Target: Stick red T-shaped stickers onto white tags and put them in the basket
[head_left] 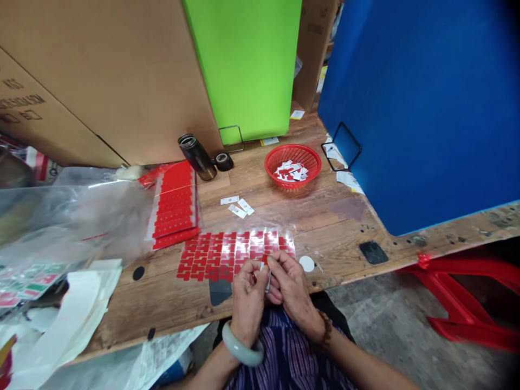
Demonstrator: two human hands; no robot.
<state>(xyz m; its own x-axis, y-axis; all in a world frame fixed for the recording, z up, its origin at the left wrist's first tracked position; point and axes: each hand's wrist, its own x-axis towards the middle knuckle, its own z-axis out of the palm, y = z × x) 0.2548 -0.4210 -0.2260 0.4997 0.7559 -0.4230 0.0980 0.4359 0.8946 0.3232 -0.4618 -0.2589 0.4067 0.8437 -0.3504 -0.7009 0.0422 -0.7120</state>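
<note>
Close together above the table's front edge, my left hand and my right hand are both closed on a small white tag. A red sticker shows at its upper end between my fingertips. Partly under my hands lies a clear sheet of red stickers in rows. Three loose white tags rest beyond the sheet. Farther back, a red plastic basket holds several white tags with red pieces on them. A white disc lies beside my right hand.
At the left stand a dark bottle, its black lid and a stack of red sticker sheets. Clear plastic covers the far left. Green and blue panels rise behind. A red stool stands at right.
</note>
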